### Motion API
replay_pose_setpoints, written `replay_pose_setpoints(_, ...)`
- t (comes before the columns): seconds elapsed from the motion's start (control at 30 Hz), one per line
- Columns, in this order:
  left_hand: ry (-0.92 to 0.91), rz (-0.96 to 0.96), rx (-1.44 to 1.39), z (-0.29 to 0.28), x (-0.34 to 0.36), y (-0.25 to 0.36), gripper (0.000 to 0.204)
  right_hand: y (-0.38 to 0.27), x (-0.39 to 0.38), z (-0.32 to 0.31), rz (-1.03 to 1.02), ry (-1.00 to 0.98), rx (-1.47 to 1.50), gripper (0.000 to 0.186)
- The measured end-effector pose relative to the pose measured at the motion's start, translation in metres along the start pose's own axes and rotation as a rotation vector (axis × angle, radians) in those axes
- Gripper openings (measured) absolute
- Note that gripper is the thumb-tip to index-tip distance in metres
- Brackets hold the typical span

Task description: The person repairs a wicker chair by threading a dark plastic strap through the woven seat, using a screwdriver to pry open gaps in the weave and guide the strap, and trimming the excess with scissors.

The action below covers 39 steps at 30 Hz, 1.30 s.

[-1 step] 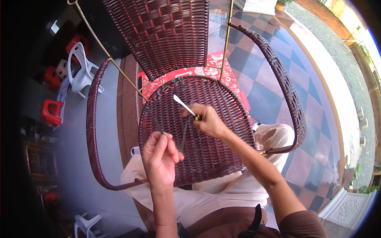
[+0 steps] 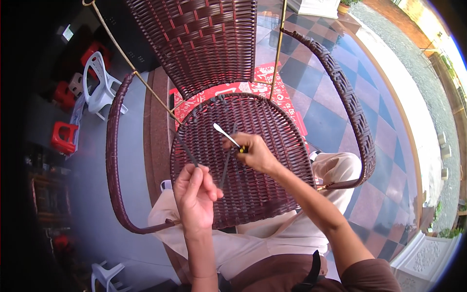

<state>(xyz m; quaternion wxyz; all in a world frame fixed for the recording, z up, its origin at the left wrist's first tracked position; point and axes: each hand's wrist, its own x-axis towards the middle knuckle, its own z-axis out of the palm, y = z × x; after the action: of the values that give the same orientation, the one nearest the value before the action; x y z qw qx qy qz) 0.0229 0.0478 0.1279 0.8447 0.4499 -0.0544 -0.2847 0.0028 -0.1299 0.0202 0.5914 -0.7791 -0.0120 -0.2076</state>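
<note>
A dark brown woven chair [image 2: 253,194] stands before me, its seat between my legs. My left hand [image 2: 194,192], over the left part of the seat, pinches a thin dark weaving strip [image 2: 187,151] between thumb and fingers. My right hand [image 2: 253,153], above the middle of the seat, is closed round a tool with a flat silver blade [image 2: 224,131] and a black and yellow handle. The blade points up and to the left. Another length of dark strip [image 2: 226,168] runs between the two hands; whether my right fingers pinch it is hidden.
Curved armrests [image 2: 114,160] flank the seat, and the woven backrest [image 2: 204,44] rises at the far side. A red printed cloth [image 2: 287,102] lies under the chair. White plastic chairs [image 2: 97,80] and red stools [image 2: 64,137] stand at left. Checkered tiles [image 2: 321,112] spread to the right.
My right hand and the tool have shifted slightly down and to the right. The strip between the hands now shows above my right fingers. My left hand has barely moved.
</note>
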Motion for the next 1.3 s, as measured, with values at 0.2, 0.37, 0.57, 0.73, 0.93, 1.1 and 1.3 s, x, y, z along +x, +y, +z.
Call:
replay_pose_setpoints(0.2, 0.104, 0.082, 0.03, -0.022, 0.017, 0.008, 0.014, -0.009, -0.032, 0.018, 0.211, 0.18, 0.132, 0.017)
replay_pose_setpoints(0.37, 0.128, 0.112, 0.139, -0.022, 0.06, 0.015, 0.015, -0.013, -0.06, 0.034, 0.115, 0.157, 0.01, 0.012)
replay_pose_setpoints(0.57, 0.077, 0.015, 0.215, -0.016, 0.101, -0.014, 0.014, -0.011, -0.075, 0.041, 0.104, 0.246, -0.117, 0.011)
replay_pose_setpoints(0.73, 0.047, -0.176, 0.299, -0.016, 0.142, -0.067, 0.011, -0.022, -0.089, 0.057, 0.106, 0.233, -0.283, 0.025)
replay_pose_setpoints(0.93, 0.164, -0.197, 0.412, -0.024, 0.162, -0.12, 0.016, -0.026, -0.102, 0.057, 0.237, 0.183, -0.257, 0.048)
replay_pose_setpoints(1.1, 0.241, -0.153, 0.515, -0.016, 0.146, -0.142, 0.024, -0.029, -0.107, 0.054, 0.284, 0.028, -0.275, 0.047)
replay_pose_setpoints(1.3, 0.298, -0.09, 0.526, -0.013, 0.138, -0.144, 0.023, -0.044, -0.099, 0.018, 0.193, 0.21, -0.413, 0.045)
